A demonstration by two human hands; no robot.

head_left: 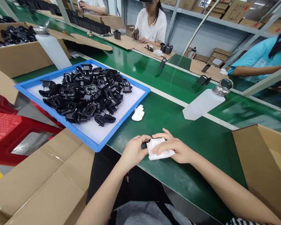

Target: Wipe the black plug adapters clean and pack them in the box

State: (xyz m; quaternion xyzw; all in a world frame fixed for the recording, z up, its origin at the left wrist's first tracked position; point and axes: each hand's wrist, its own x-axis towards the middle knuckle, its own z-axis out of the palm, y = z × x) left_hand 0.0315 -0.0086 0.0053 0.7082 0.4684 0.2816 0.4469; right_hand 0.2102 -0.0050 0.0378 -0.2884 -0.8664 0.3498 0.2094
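My left hand (135, 151) is closed around a small black plastic part (144, 145), mostly hidden by my fingers and a cloth. A folded white cloth (159, 149) lies under the fingers of my right hand (178, 149), which presses it against the black part. Both hands are just above the green table near its front edge. To their left, a blue-rimmed tray (121, 128) holds a heap of black plastic parts (89, 90) with metal pins. Beyond my hands, a crumpled white tissue (138, 113) rests beside the tray.
White bottles with metal tops stand at the right (202, 104) and behind the tray (52, 50). Cardboard boxes flank me at the right (259, 162) and lower left (49, 175). A red stool (9, 131) is at the left. Co-workers sit across the green conveyor (175, 84).
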